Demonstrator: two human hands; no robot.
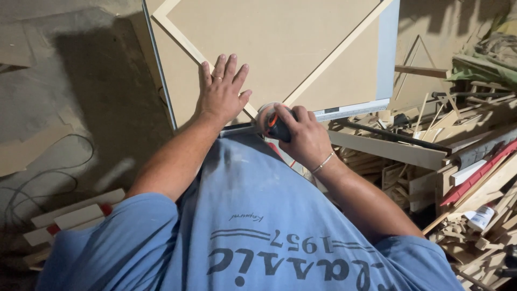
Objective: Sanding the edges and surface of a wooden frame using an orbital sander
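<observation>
Both hands work at the near edge of a tan fibreboard panel (269, 37). The left hand (221, 91) lies open and flat, fingers spread toward twelve o'clock, pressing down on the panel beside a pale wooden strip (183, 40) that runs diagonally across it. The right hand (301, 134), at about four o'clock from the left, is closed around a black and orange tool (276, 126) whose head meets the point where that strip joins a second pale strip (339, 51). What kind of tool it is I cannot tell; most of it is hidden in the fist.

Judging by the pose, the step in hand is fixing the strips at their corner, with the left hand steadying the work. A next move there calls for firm downward pressure and the corner kept aligned.

At three o'clock a heap of wood offcuts (431, 156) crowds the right forearm. At eight o'clock, white boards (75, 213) lie on the floor (81, 108).
</observation>
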